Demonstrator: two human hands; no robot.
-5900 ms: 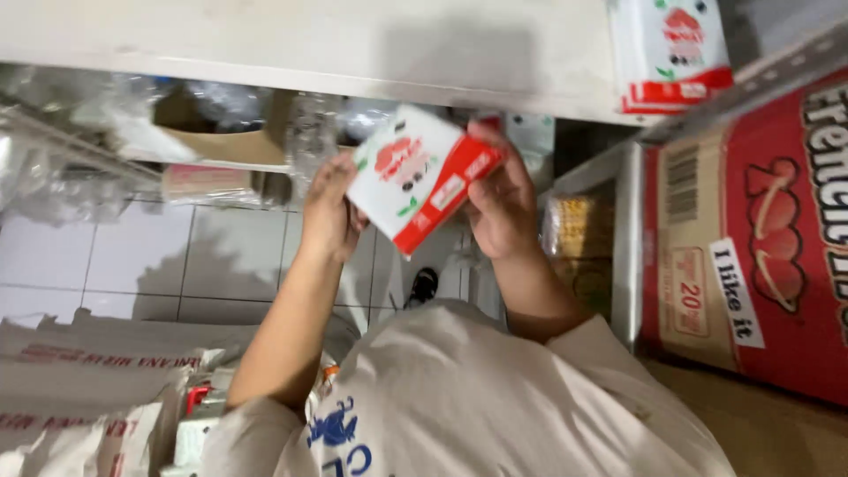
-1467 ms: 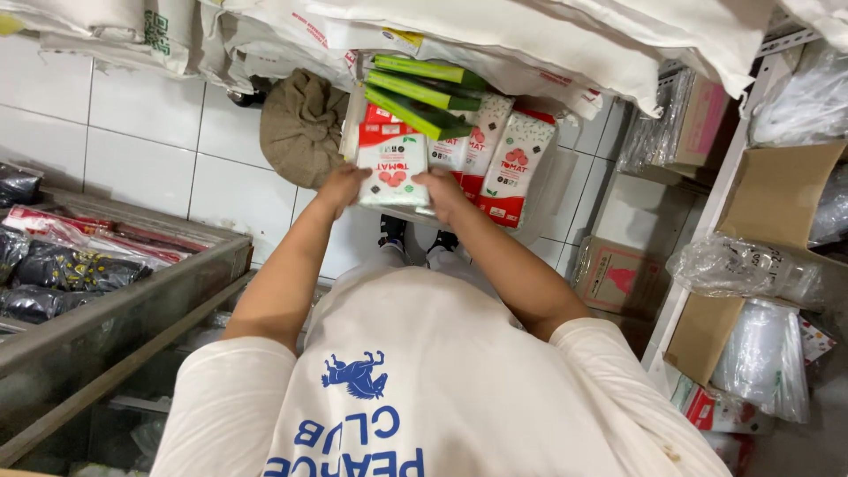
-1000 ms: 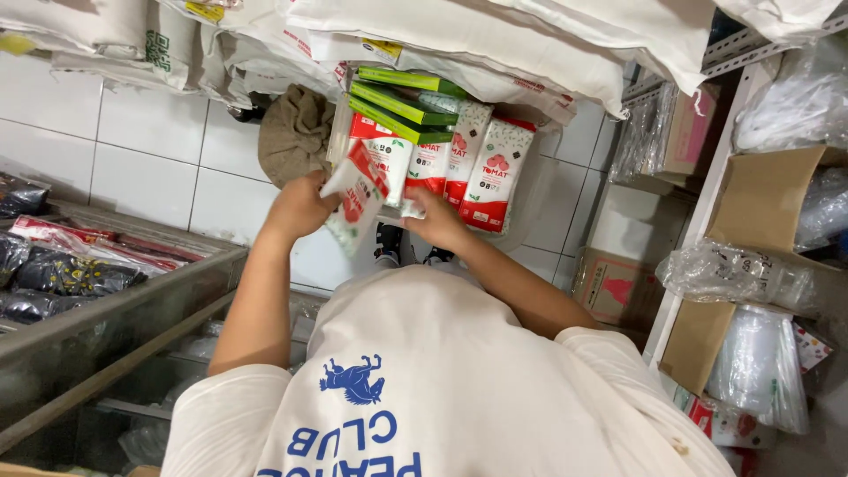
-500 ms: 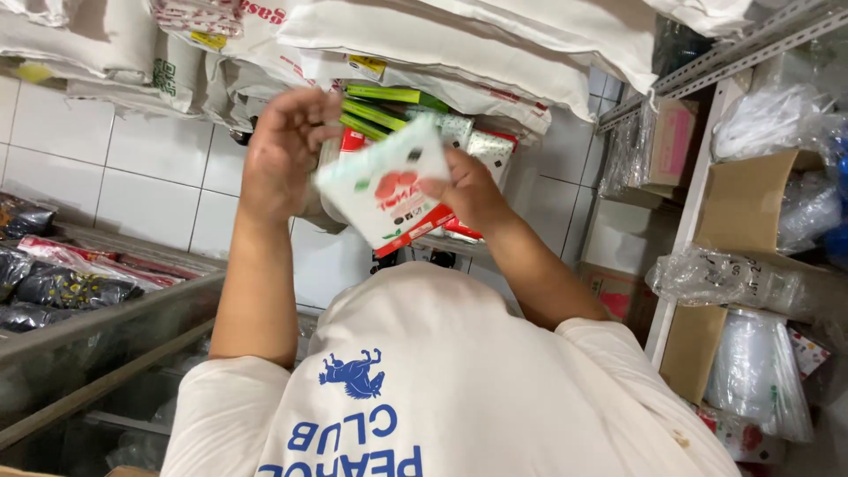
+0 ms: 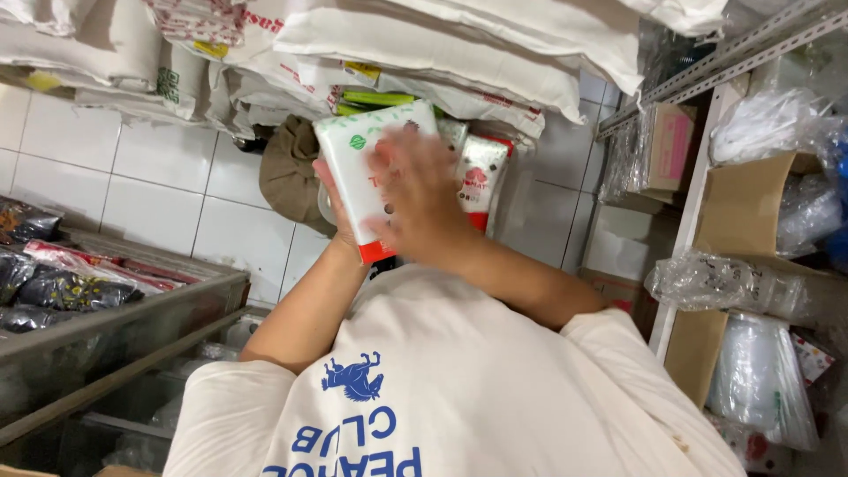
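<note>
Both hands on one white packet (image 5: 371, 172): left hand (image 5: 340, 221) grips it from behind. Right hand (image 5: 420, 190), blurred, lies flat across its front, fingers spread.

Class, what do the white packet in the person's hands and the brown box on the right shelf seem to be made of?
White packet: probably smooth plastic film, slightly glossy, flexible-looking, with a red bottom edge. Brown box: matte corrugated cardboard, judging by its dull tan face and folded flap.
</note>
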